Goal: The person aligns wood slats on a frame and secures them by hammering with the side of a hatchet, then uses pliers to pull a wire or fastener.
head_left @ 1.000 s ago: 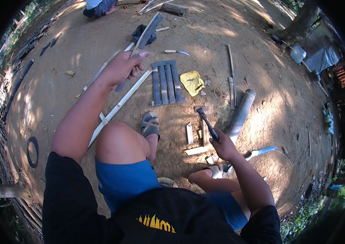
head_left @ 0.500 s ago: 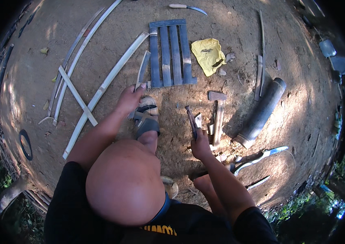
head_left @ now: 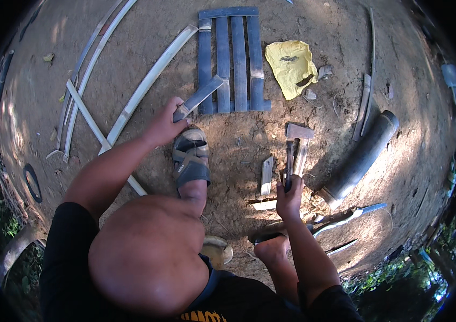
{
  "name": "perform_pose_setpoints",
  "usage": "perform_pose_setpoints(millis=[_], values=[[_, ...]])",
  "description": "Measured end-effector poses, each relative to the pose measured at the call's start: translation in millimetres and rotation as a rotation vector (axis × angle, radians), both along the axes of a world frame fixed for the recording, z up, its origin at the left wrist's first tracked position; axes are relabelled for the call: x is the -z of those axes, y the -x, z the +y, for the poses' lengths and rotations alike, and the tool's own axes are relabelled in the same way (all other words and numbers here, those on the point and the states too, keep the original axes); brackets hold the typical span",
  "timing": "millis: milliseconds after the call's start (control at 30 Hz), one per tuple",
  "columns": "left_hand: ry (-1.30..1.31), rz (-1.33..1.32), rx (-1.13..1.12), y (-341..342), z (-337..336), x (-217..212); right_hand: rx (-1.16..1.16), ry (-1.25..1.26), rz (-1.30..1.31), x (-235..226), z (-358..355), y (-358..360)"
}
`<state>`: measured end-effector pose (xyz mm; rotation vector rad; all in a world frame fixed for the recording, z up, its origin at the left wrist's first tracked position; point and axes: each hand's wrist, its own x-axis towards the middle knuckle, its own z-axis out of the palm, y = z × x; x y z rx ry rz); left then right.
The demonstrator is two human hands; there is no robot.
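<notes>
My left hand (head_left: 164, 124) grips the near end of a dark flat bamboo slat (head_left: 202, 95) that lies slanted over the near end of a row of like slats (head_left: 231, 59) laid side by side on the dirt. My right hand (head_left: 289, 196) is closed on the handle of a hammer (head_left: 296, 140), whose head rests on the ground pointing away from me. My sandalled left foot (head_left: 190, 159) sits between the two hands. My bare knee fills the lower middle of the view.
A yellow cloth (head_left: 292, 67) lies right of the slat row. A thick bamboo tube (head_left: 362, 155) and a knife (head_left: 354, 214) lie at the right. Long split bamboo strips (head_left: 147, 86) run along the left. Short bamboo offcuts (head_left: 266, 175) lie beside the hammer.
My left hand came back from the long strips and took hold of the slat. My right hand lowered the hammer until its head lay on the ground. The view tilted further down.
</notes>
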<state>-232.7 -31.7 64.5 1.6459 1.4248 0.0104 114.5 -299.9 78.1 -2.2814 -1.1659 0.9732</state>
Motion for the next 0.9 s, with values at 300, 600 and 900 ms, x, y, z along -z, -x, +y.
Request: perform_pose_setpoints(millis=[300,600,900], values=[[-0.297,-0.063,0.328,-38.7,44.7,-26.3,0.059,0.207,-0.609,34.3,93.4,-125.5],[-0.315,0.017,0.456,-104.8,54.2,12.3,-0.117,0.097,-0.392,7.0,125.5,-33.4],[-0.501,-0.027,0.371,-88.5,46.5,19.5,-0.221,-0.052,-0.092,29.0,161.2,-1.5]])
